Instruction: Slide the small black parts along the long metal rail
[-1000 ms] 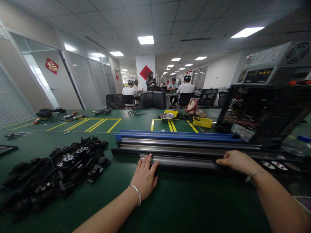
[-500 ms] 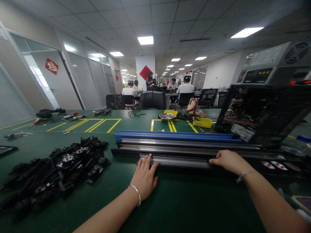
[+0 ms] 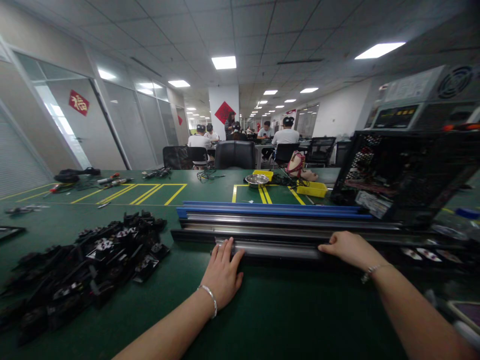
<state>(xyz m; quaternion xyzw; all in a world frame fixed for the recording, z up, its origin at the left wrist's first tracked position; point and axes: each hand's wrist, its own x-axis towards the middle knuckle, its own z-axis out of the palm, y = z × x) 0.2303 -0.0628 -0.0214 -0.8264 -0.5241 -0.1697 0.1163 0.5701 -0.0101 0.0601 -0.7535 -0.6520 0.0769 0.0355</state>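
Observation:
My left hand [image 3: 223, 275] lies with fingers spread over the left end of the nearest black metal rail [image 3: 277, 250], a long channel with a shiny inner face. At the right part of this rail, my right hand [image 3: 348, 250] is closed in a pinch, its thumb tip against the rail. Whatever it pinches, if anything, is hidden. Behind are another dark rail [image 3: 258, 231] and a blue rail [image 3: 270, 207], parallel to the near one. Silvery and black small parts [image 3: 427, 255] sit right of my right wrist.
A heap of black parts [image 3: 101, 257] covers the left of the green table [image 3: 285, 315]. An open computer case [image 3: 412, 175] stands at right. Farther back are a metal bowl [image 3: 257, 181], a yellow tray [image 3: 312, 189] and cables [image 3: 210, 174]. Several people sit beyond.
My right hand has shifted slightly left along the near rail, still pinched. My left hand stays in place on the rail's left end.

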